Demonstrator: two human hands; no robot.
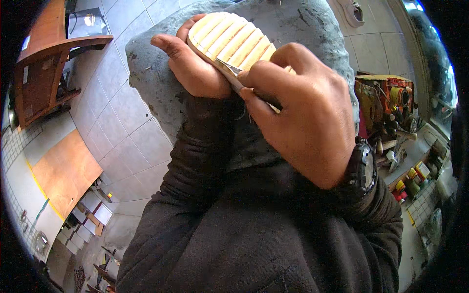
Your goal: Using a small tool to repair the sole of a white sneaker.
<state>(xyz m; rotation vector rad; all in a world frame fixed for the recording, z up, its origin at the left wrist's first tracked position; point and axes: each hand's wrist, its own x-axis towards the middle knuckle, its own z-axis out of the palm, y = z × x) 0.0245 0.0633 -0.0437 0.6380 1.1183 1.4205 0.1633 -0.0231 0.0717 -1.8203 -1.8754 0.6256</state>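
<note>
Above my lap, my left hand (198,71) grips a pale tan shoe sole (234,39) from its left side and beneath, thumb sticking out. Raised crosswise strips run over the sole's upturned face. My right hand (308,107) is closed around a thin knife (233,68) whose metal blade lies against the sole's near edge. Much of the knife's handle and the sole's right end are hidden by my right fingers. A stained grey-blue cloth (156,58) is spread over my lap under both hands.
A brown wooden piece of furniture (41,78) stands at the left, with a table bearing an orange-brown board (66,171) nearer. At the right are a worn box (383,93), several hand tools (391,146) and small containers (413,180). A shoe (352,13) lies on the tiled floor (127,122) at the far right.
</note>
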